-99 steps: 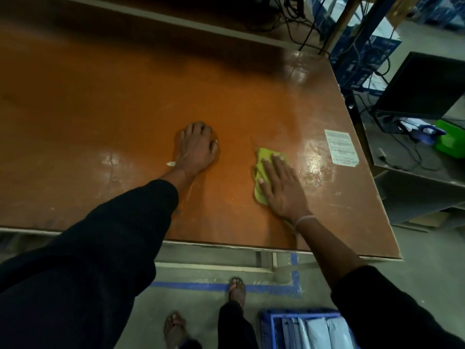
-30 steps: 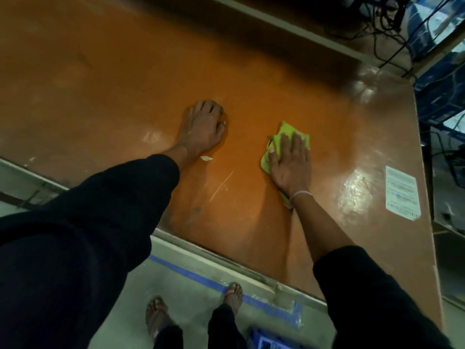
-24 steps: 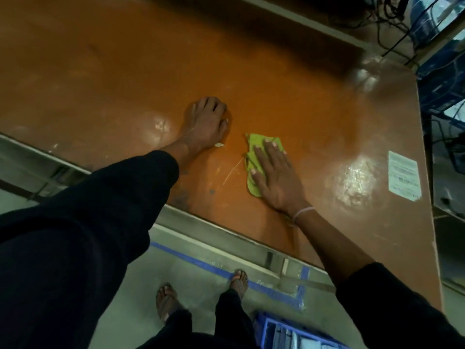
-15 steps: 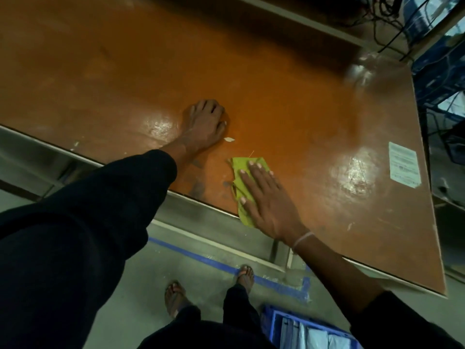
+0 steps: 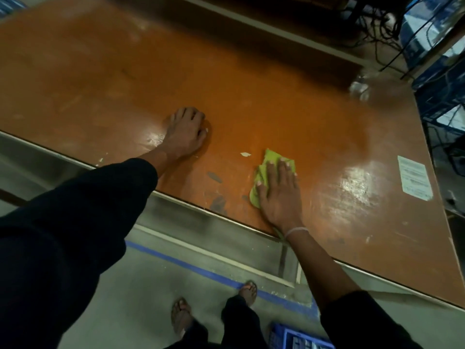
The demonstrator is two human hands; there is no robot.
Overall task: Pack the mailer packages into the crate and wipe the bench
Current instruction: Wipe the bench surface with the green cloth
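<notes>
Tabletop: orange, glossy, scuffed. Right hand: fingers straight, spread flat, pressing a green cloth onto the tabletop near its front edge. Left hand: fingers loosely curled, resting on the tabletop, well to the left of the cloth, holding nothing. White scrap: between the hands. Blue crate: on the floor, below the right arm. White label: far right of right hand.

Cloth on bench, right of left hand.
</notes>
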